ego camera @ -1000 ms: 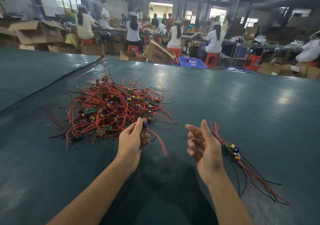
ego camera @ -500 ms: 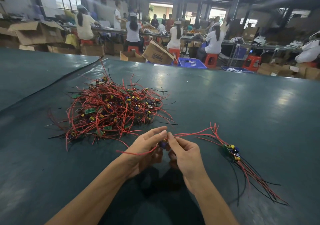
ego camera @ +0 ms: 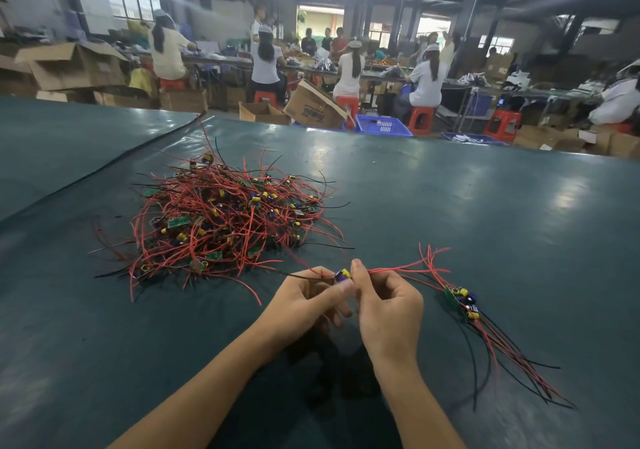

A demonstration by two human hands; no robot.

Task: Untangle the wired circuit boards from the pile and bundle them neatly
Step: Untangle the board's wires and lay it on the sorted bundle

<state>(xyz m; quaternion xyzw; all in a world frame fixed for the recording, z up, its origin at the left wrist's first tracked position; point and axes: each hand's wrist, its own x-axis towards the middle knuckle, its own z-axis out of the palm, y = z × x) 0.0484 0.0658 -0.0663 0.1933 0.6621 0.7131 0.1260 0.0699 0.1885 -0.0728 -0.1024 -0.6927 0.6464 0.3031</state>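
Both hands met just above the dark green, glossy counter [ego camera: 450,206], fingertips together around one small circuit board with blue and yellow components [ego camera: 342,274]. The left hand [ego camera: 308,305] pinched the board from its left side, thumb and forefinger closed on it, the other fingers curled under. The right hand [ego camera: 388,305] pinched the same board from the right, its forefinger raised just over the top of the components and the remaining fingers folded into the palm. A thin red wire [ego camera: 391,269] ran from the board out to the right, and a thin black wire [ego camera: 298,276] stuck out to the left past the left hand's knuckles.

Beyond the left hand, well toward the counter's far left, lay the tangled pile of red and black wires with small green boards and yellow parts [ego camera: 221,220], spread loosely, with stray wire ends fanning out on every side. It lay apart from both hands.

To the right of the right hand rested a smaller sorted bundle of boards with blue and yellow components [ego camera: 464,301], its boards gathered close together and its long red and black leads trailing toward the near right corner of the counter. The red wire from the held board reached toward the far ends of that bundle's upper leads; whether they touched could not be told.

Behind the counter sat workers in white tops on red plastic stools [ego camera: 420,116], among open cardboard boxes [ego camera: 311,109] and a blue plastic basket [ego camera: 381,125].
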